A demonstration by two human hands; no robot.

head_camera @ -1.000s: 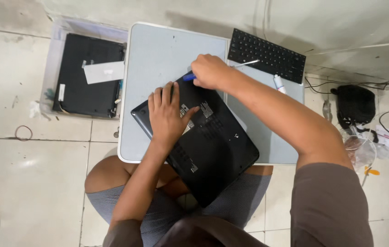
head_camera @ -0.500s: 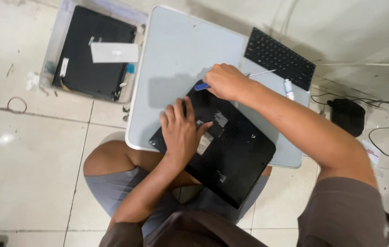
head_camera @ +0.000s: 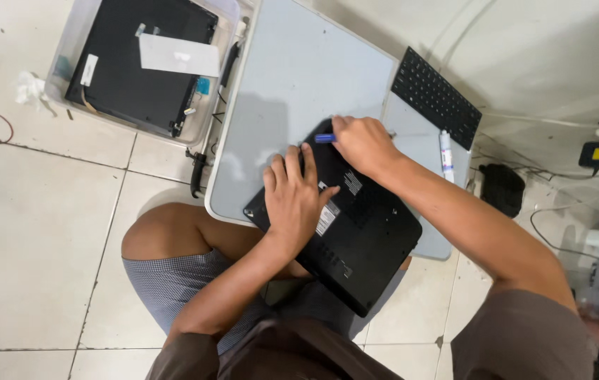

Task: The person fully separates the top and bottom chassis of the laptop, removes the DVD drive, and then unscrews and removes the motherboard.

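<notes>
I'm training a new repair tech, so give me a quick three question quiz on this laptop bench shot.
1. True or false: the left hand lies flat on the upturned black laptop.
2. What does the right hand grip? A) blue-handled tool B) white tube C) cable
3. Where is the loose black keyboard: on the small table or in the clear bin?

Key
1. True.
2. A, the blue-handled tool.
3. On the table's far right corner.
</notes>
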